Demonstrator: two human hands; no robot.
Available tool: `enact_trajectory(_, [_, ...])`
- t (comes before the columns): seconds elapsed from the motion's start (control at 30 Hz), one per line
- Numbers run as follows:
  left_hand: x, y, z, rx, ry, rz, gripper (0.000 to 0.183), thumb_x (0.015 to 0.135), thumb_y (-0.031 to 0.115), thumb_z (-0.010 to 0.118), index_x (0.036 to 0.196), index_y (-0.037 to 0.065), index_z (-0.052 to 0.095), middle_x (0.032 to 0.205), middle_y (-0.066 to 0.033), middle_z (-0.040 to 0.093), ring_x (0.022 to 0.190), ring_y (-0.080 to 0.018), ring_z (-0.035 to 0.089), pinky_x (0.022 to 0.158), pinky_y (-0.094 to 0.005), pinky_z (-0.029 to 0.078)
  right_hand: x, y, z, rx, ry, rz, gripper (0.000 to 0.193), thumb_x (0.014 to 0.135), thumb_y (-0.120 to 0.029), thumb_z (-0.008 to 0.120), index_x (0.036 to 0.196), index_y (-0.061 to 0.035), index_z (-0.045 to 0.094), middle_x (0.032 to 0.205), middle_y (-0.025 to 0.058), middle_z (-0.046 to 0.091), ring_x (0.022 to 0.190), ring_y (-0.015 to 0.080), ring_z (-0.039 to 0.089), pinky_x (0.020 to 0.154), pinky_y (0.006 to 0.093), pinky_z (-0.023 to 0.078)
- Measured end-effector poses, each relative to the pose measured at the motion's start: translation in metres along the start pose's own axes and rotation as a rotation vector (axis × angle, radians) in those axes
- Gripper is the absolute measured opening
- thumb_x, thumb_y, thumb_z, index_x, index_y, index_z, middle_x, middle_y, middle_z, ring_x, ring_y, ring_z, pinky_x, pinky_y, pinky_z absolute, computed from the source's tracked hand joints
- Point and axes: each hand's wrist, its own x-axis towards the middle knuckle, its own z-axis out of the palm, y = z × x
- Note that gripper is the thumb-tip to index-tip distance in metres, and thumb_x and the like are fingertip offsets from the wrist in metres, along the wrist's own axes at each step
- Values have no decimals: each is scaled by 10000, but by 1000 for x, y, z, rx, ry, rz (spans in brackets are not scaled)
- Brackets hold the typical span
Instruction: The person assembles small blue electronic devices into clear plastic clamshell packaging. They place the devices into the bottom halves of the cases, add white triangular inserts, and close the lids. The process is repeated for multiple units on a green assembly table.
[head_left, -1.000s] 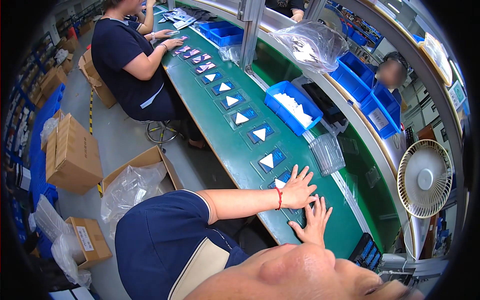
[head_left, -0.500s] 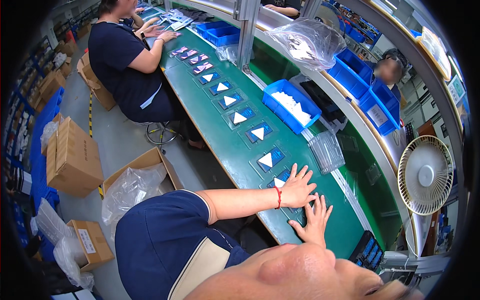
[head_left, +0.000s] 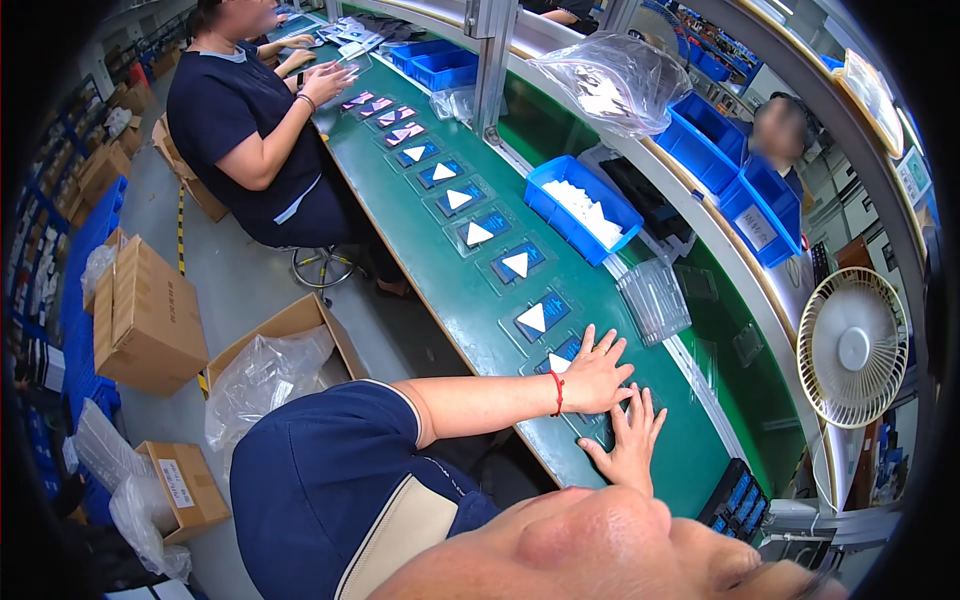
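Left hand [head_left: 592, 378] and right hand [head_left: 630, 448] are lying spread wide over the green table [head_left: 678, 460], lower right of centre.
The left is partly covering 1 blue card [head_left: 570, 347] with a white triangle [head_left: 559, 363]; 1 dark item [head_left: 598, 430] is apparently lying by the right thumb, mostly hidden.

Bright light, strong fisheye edge distortion

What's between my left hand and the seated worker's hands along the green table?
In the head view, a row of rectangular panels lies on the green table, the nearer ones dark blue with white triangles.
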Motion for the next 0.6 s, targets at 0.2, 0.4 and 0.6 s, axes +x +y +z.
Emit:
enact_trajectory(0.2, [0, -1, 4, 10, 22, 9, 484, 902, 416, 517, 1256, 90, 566, 1424, -263, 338, 1388, -430, 189, 1085, -656, 54, 0, 0, 0, 2, 3, -1, 825, 640, -591, 734, 1284, -111, 542, 1446, 202, 331, 1377, 404, 227, 1061, 683, 55])
enact_trajectory(0.4, [0, 0, 1, 8, 0, 6, 492, 901, 420, 512, 1268, 95, 561, 1419, -265, 346, 1388, -429, 191, 1084, -656, 57, 0, -1, -1, 6, -4, 9, 816, 641, -588, 736, 1277, -112, 549, 1451, 196, 330, 1379, 398, 229, 1065, 676, 58])
enact_trajectory(0.6, [0, -1, 2, 11, 8, 12, 491, 907, 421, 506, 1268, 94, 560, 1421, -265, 342, 1390, -428, 188, 1086, -654, 52, 1, -1, -1, 0, -2, 7, 813, 645, -589, 732, 1277, -113, 549, 1449, 196, 332, 1377, 401, 232, 1063, 679, 59])
